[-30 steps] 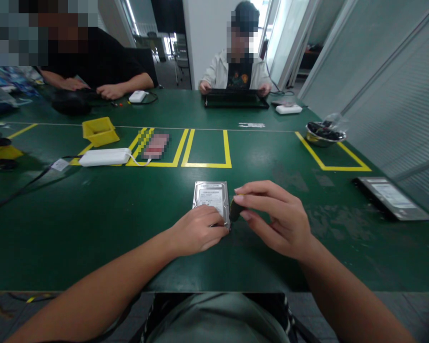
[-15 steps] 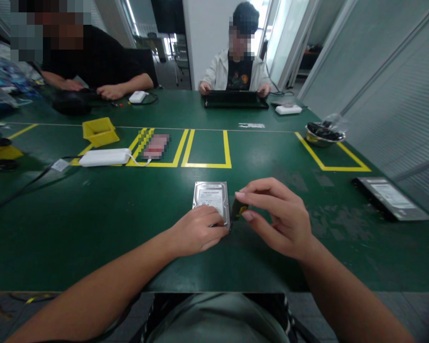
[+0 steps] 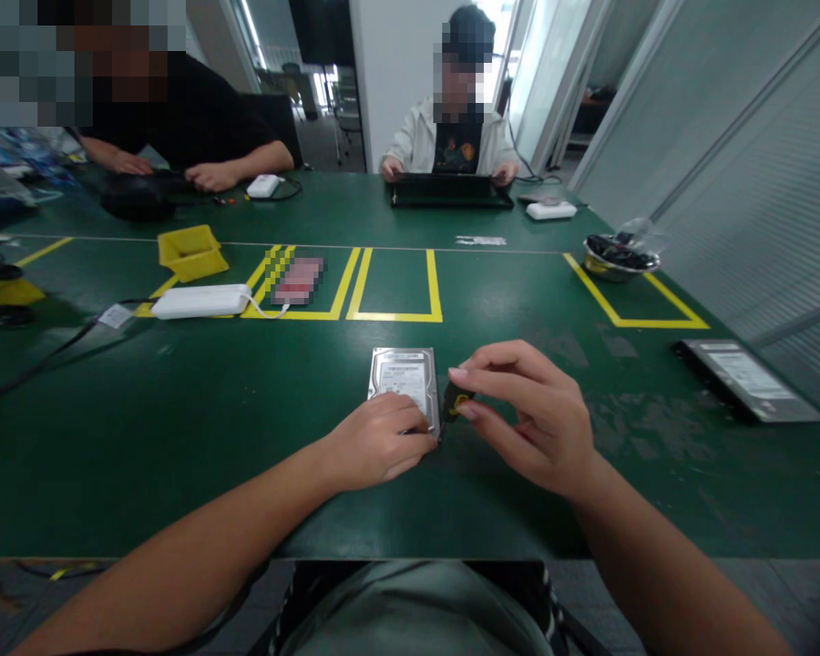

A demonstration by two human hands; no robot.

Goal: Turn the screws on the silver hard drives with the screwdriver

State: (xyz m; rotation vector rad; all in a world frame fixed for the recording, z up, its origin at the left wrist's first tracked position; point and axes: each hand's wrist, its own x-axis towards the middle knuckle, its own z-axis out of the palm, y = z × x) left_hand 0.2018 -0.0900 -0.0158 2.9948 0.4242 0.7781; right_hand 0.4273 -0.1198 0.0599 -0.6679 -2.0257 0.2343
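A hard drive lies flat, label up, on the green counter, near the front edge and right before the person. The left hand rests on its near end, at about 6 o'clock of the drive, with the fingers bent and pressing down on the corner. The right hand sits at 3 o'clock of the drive, thumb and forefinger pinched shut on a small dark tool with a yellow mark, whose tip meets the drive's right edge; what kind of tool it is cannot be told.

Beyond the drive, at 12 o'clock, yellow tape marks out empty-looking boxes on the counter. At 10 o'clock lie a white power strip with its cord and, farther back, a yellow tray. At 2 o'clock stands a metal bowl holding dark bits, and at 3 o'clock, well apart from the hands, lies a flat dark device.

Across the counter one person types on a black keyboard, and another person's hands rest at the far left
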